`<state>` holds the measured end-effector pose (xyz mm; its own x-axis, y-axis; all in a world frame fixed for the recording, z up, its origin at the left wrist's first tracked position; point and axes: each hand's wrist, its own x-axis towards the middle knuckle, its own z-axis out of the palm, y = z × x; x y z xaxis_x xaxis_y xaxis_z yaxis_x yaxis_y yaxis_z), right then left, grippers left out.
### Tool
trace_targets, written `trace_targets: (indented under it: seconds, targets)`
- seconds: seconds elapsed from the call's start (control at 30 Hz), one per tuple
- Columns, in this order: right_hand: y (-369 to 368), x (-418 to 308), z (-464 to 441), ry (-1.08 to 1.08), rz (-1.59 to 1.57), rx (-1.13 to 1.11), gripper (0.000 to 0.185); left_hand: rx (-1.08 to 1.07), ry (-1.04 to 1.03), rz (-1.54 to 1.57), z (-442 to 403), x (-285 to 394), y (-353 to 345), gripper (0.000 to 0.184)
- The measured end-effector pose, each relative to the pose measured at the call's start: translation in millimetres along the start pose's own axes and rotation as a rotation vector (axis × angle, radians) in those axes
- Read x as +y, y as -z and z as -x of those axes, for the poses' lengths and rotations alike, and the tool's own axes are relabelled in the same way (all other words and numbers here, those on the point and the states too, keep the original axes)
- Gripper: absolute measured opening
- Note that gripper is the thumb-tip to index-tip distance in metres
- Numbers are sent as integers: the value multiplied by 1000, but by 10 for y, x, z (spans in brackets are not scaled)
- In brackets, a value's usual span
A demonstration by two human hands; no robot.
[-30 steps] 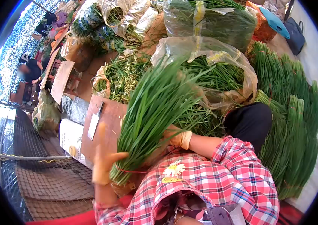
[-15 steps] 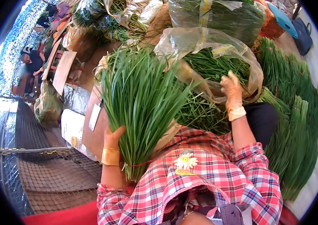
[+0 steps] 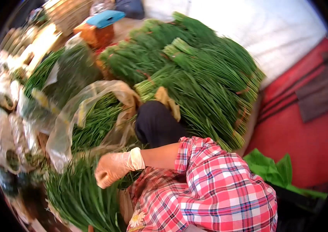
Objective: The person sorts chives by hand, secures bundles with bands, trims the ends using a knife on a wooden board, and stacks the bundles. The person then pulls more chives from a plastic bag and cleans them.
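Note:
My right hand point(image 3: 113, 169), in a thin pale glove, is held over the edge of a loose bunch of garlic chives point(image 3: 82, 193). Its fingers are curled closed; whatever they may grip is hidden. At the bottom edge only a thumb tip of my left hand point(image 3: 91, 229) shows against that bunch; its other fingers are out of view. Just beyond my right hand lies an open clear plastic bag point(image 3: 65, 127) with more green stalks point(image 3: 98, 120) inside. My dark-trousered knee point(image 3: 156, 121) rises beside the bag.
Tied bundles of garlic chives point(image 3: 202, 85) are piled to the right of my knee. Another filled plastic bag point(image 3: 71, 73), an orange container point(image 3: 96, 34) with a blue lid-like piece point(image 3: 106, 18) and a woven basket point(image 3: 65, 15) stand behind. Green plastic point(image 3: 270, 168) lies by a red surface point(image 3: 299, 154).
The view has swung to the right. My right hand has moved from the open bag's edge to over the chive bunch, and its fingers have curled in. My left hand has mostly left the view.

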<state>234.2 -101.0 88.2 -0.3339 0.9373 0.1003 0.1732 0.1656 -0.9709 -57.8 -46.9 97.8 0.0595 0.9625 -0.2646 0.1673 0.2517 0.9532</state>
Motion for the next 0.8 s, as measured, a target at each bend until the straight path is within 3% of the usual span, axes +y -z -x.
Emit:
trace_targets:
  seconds: [0.07, 0.17, 0.23, 0.27, 0.3, 0.37, 0.47, 0.57, 0.67, 0.73, 0.77, 0.8]
  targets:
    - [-33, 47, 190, -421, -375, -333, 32, 26, -51, -15, -156, -32, -82, 36]
    - [-116, 14, 121, -601, -340, -459, 45, 99, -145, -33, -339, -68, -31, 36]
    - [2, 34, -159, -410, -449, -319, 53, 153, -215, -43, -447, -49, 3, 36]
    - [160, -132, -334, -344, -293, -228, 61, 195, -257, -51, -526, -57, 54, 36]
    - [322, -199, -492, -165, 3, -29, 80, 229, -299, -56, -614, -52, 94, 37]
    - [666, -618, -654, -45, 471, 90, 116, 281, -400, -68, -819, -15, 139, 37]
    - [593, -1020, -705, 43, 882, 63, 141, 302, -551, -81, -1151, 95, 195, 37]
    - [355, -526, -822, -71, 972, 125, 149, 169, -645, 0, -1491, 228, 86, 38]
    - [774, -627, -249, -121, 681, 213, 137, -20, -406, 348, -1211, 686, -650, 49]
    - [1002, -673, 11, -43, 682, 372, 132, -19, -317, 549, -885, 1135, -1298, 57]
    - [1140, -742, 127, -64, 677, 427, 131, -31, -316, 548, -901, 1277, -1444, 57]
    - [1261, -832, 231, -81, 661, 483, 130, -208, -430, 375, -967, 1434, -1512, 60]
